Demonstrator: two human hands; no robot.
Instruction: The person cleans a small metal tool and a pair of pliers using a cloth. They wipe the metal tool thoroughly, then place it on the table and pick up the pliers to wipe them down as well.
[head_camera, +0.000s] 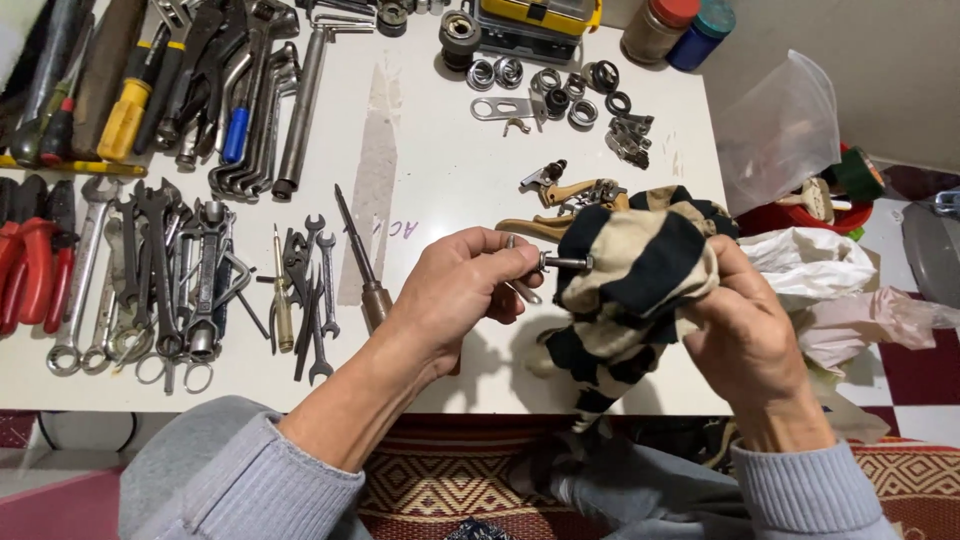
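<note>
Above the white table (440, 190), fingers (510, 262) pinch a steel bolt (565, 262) against striped cloth (630, 270).

Bright, even overhead light fills the view; the white surface (440, 200) shows mild glare, and soft shadows fall beneath the hands (edges bow slightly outward). Focus stays sharp throughout.

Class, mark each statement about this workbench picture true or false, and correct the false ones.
1. The left hand holds a small metal bolt. True.
2. The right hand grips a plain red cloth. False: the striped cloth is black and cream.
3. Wrenches lie on the white table beyond the left hand. True.
4. The wooden-handled screwdriver is in the right hand. False: it lies on the table.
</note>
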